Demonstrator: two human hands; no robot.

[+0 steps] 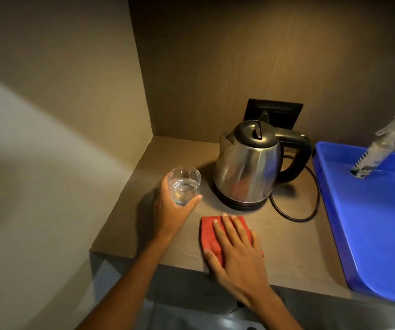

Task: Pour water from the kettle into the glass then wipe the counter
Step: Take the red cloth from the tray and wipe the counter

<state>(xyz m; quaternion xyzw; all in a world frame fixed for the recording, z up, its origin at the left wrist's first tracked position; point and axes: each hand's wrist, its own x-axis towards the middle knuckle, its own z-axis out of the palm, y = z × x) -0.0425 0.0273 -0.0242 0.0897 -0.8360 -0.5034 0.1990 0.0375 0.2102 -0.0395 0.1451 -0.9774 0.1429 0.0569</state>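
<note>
Red cloth (212, 233) under right fingers (227, 228) | glass (184, 185) within left fingers (197, 199), possibly lifted

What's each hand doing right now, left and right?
Left hand: closed around the glass, which has water in it.
Right hand: open, flat on the red cloth on the counter.

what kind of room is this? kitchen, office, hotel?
Likely a hotel-room or pantry tea nook, not a full kitchen. Signs: a wood-panelled alcove with a small counter, an electric kettle on its base plugged into a wall socket, and a blue tray holding a spray bottle.
</note>
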